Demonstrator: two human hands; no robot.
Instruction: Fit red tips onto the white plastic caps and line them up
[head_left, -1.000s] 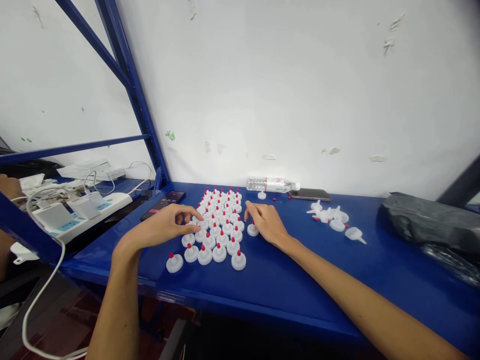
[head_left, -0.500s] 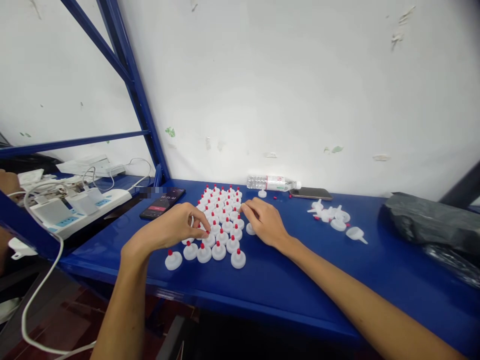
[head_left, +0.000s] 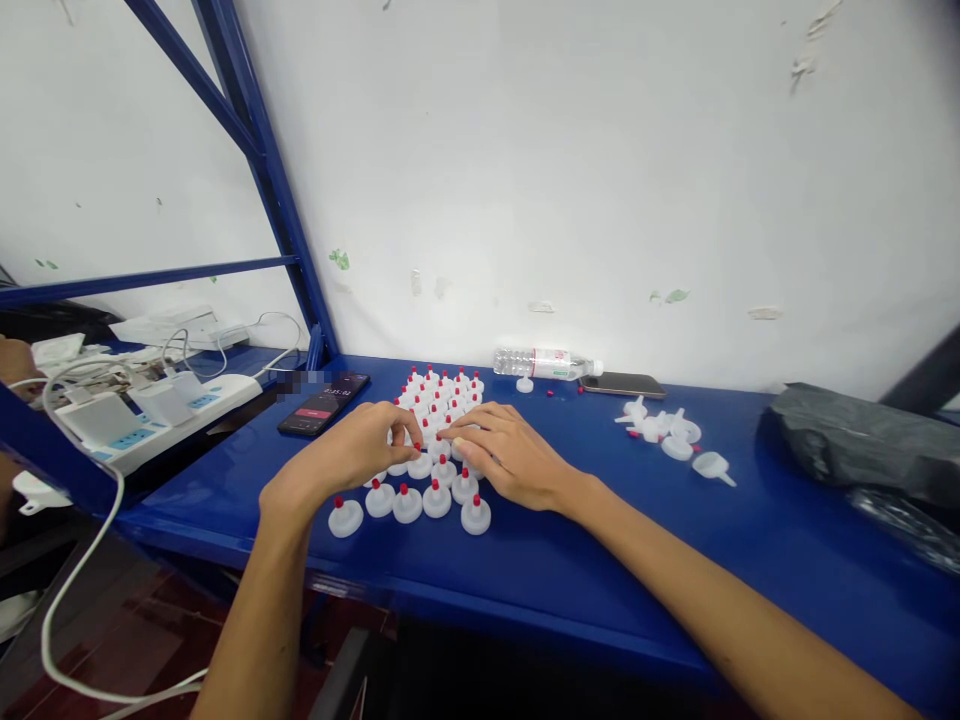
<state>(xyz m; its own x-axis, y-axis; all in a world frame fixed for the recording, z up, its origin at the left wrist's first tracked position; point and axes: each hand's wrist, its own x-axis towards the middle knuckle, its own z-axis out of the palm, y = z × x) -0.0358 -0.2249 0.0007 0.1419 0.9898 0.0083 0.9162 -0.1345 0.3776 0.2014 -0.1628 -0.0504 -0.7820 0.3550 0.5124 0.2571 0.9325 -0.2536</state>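
Many white nozzle caps point(head_left: 406, 506) with red tips stand upright in close rows on the blue table. My left hand point(head_left: 360, 445) reaches in from the left, thumb and index finger pinched about the red tip of one nozzle cap point(head_left: 419, 466) inside the group. From the right, my right hand point(head_left: 517, 455) lies over the group's right side with its fingers stretched out. Its fingertips are by the red tip of another nozzle cap point(head_left: 439, 446); whether they touch it is unclear. Several caps are hidden beneath this hand.
Loose nozzle caps without red tips point(head_left: 679, 445) lie in a heap to the right. Along the wall are a plastic bottle point(head_left: 540, 363), a dark phone point(head_left: 622, 384) and a single cap point(head_left: 525, 384). Another phone point(head_left: 324, 404), a power strip point(head_left: 165, 425) and a black bag point(head_left: 855, 450) flank the area.
My right hand has moved left from the edge of the group to over the caps. My left hand has shifted slightly up and stays at a red tip.
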